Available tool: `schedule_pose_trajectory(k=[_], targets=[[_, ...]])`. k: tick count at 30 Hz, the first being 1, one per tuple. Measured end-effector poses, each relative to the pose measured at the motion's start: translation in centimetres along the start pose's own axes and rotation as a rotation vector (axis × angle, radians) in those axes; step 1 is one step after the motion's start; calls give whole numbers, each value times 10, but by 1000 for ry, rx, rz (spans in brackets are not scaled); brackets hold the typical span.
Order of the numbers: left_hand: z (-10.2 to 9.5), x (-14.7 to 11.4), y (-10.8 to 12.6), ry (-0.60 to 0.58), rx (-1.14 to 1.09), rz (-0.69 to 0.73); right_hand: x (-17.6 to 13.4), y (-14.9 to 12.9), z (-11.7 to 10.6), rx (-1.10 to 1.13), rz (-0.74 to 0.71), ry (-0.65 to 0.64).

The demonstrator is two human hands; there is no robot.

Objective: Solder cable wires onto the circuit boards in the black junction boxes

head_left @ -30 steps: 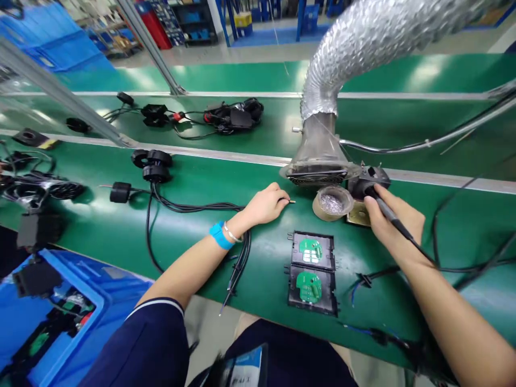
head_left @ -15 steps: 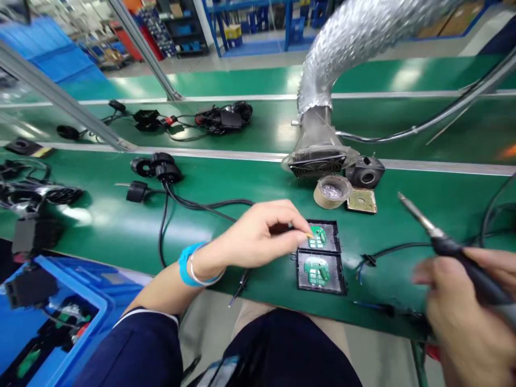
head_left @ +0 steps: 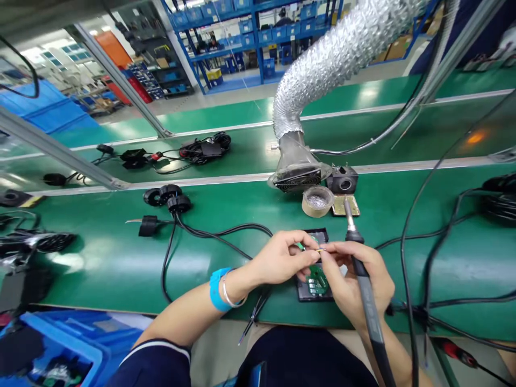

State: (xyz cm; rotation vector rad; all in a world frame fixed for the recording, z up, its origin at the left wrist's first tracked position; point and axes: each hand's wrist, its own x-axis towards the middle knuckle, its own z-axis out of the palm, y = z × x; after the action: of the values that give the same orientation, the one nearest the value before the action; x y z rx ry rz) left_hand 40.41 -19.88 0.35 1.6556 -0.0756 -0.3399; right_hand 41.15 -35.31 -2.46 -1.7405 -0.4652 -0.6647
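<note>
"Head view: where's the thin wire point(head_left: 320, 250)?"

"Above the open black case point(head_left: 303, 295), pinched by the left hand point(head_left: 282, 259); the right hand point(head_left: 357, 274) has thumb and forefinger close together at its other side."

"And the soldering iron point(head_left: 368, 303)?"

"Gripped in the right hand too, tip pointing away from the person. It overlaps the metal tray point(head_left: 339, 206); I can't tell if they touch."

"What else?"

"Green circuit board point(head_left: 317, 280) inside the case, round pot point(head_left: 317, 203) beside the tray, black cables point(head_left: 221, 235) leftward on the counter point(head_left: 217, 269)."
</note>
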Motion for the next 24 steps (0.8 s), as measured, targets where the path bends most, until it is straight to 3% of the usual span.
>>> schedule_pose_trajectory(k=[4, 6, 12, 14, 19, 24], targets=[[-2, -2, -4, 326, 523, 478, 3, 5, 8, -35, -12, 21], [-3, -2, -4, 350, 605, 574, 5, 7, 10, -28, -24, 4], [-8, -1, 1, 137, 538, 375, 8, 9, 10, 64, 11, -89], [-7, -1, 1, 180, 511, 380, 9, 8, 10, 51, 18, -75], [-5, -2, -1, 300, 470, 594, 8, 7, 11, 132, -14, -14], [-5, -4, -2, 257, 380, 469, 8, 3, 16, 251, -42, -13]])
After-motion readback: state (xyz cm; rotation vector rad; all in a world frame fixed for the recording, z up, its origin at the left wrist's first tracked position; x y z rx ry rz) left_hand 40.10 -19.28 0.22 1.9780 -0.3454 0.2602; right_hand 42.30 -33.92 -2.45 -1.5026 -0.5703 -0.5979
